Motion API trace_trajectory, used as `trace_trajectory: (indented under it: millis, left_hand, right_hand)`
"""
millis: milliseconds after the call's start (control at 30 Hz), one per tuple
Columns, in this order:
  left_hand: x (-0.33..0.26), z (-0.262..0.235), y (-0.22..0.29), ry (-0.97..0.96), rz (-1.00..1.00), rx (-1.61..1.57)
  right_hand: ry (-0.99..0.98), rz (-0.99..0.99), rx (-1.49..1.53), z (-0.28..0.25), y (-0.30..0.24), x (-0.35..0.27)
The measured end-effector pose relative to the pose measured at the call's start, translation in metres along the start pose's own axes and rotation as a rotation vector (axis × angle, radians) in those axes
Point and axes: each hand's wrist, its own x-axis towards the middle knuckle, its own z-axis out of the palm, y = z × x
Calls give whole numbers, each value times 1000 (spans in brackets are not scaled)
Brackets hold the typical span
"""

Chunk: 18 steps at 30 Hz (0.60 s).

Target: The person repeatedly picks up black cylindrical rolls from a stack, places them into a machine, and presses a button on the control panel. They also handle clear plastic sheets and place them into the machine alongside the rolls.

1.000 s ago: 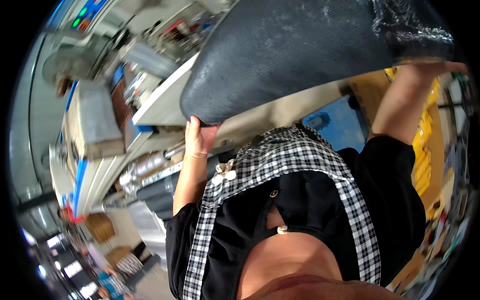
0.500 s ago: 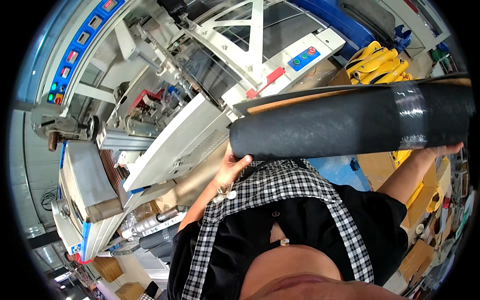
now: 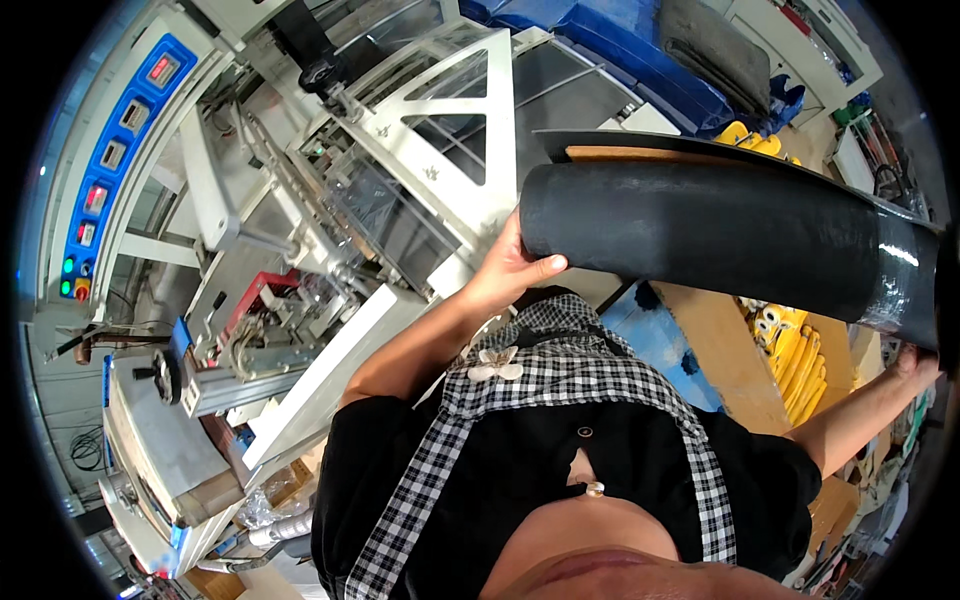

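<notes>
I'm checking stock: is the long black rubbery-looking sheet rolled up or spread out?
Rolled up, one edge loose: the black sheet curves into a cylinder, banded by clear shiny tape.

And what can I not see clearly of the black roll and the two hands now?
In the head view:
Left hand's fingers: mostly hidden behind the black roll.
Right hand's fingers: hidden by the roll and the dark picture rim.
Roll's right end: cut off by that rim.

the head fisheye view looks steeply down from close above the checked apron [image 3: 560,375], taking in left hand [image 3: 508,268] and right hand [image 3: 914,366].
</notes>
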Motion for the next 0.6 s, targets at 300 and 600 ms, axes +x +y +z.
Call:
trace_trajectory:
  millis: [300, 600]
  left_hand:
    - [231, -20, -83, 111, 169, 79]
    - [381, -91, -159, 724, 31, 117]
  right_hand:
    - [275, 204, 103, -5, 269, 131]
    - [165, 692, 278, 83, 617, 191]
